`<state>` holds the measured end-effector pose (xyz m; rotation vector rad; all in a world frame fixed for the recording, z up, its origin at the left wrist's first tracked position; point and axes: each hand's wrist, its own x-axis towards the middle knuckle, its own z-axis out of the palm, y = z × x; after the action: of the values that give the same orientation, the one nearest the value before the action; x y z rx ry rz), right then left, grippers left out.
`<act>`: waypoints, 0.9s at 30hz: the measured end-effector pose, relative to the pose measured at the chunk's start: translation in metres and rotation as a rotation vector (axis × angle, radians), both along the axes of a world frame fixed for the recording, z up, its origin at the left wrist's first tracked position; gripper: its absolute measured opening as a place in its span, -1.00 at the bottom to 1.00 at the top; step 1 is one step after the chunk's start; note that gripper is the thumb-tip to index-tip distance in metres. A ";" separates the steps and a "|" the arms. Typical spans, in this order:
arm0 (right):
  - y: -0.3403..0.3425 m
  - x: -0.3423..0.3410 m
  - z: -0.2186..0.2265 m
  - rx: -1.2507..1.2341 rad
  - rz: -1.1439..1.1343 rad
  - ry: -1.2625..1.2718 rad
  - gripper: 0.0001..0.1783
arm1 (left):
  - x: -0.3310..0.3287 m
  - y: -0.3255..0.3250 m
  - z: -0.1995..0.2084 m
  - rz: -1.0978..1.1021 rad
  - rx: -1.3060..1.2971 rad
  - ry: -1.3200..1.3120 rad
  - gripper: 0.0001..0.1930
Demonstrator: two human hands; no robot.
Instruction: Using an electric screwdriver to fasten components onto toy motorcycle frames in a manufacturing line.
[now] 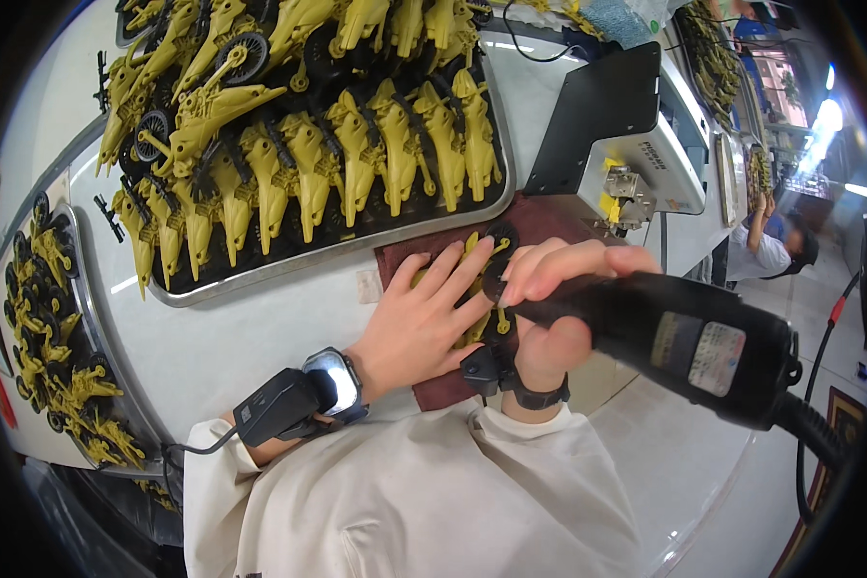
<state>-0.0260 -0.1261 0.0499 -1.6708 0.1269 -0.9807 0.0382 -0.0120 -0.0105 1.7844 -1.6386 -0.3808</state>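
The right hand [549, 318] was wrapped in a closed fist around the black barrel of a corded electric screwdriver [684, 337], its fingers curled over the top of the tool and the thumb beneath; the tool's body ran out to the right of the grip and its cable trailed off lower right. The driving end lay hidden under the fingers, so contact with the workpiece could not be confirmed. Directly left of that grip, the left hand [424, 318] lay flat and open, fingers spread, pressing down on a yellow-and-black plastic toy motorcycle assembly [486, 260], which it pinned rather than grasped. The assembly rested on a dark red cloth pad [424, 258] on the white worktable [260, 337], partly covered by both hands, with a small black wheel showing just beyond the fingertips. A smartwatch and a black clip-on device [284, 405] with a lead sat on the left wrist, below the grip. Above and to the left of the hands, a metal tray [260, 279] held rows of matching yellow toy parts [356, 144]. A second tray [91, 318] of similar parts stood far left. Up and right of the grip stood a small white machine with a black plate [636, 144]. Another person [766, 241] sat well beyond it.
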 end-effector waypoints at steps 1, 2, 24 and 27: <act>-0.002 0.000 -0.001 0.015 0.054 -0.025 -0.33 | -0.001 0.000 -0.001 -0.002 0.005 0.002 -0.51; -0.001 -0.001 -0.001 0.009 0.048 -0.030 -0.33 | -0.001 0.000 -0.002 -0.008 -0.001 -0.004 -0.51; -0.057 -0.026 0.053 0.083 -0.327 -0.083 -0.20 | 0.001 0.001 0.005 0.001 -0.018 0.027 -0.31; -0.029 -0.031 0.041 0.121 -0.149 -0.165 -0.16 | 0.000 0.002 0.005 -0.025 -0.017 0.039 -0.30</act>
<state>-0.0566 -0.1549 0.0908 -1.4800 0.1982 -1.1957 0.0381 -0.0101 -0.0053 1.7349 -1.6338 -0.4101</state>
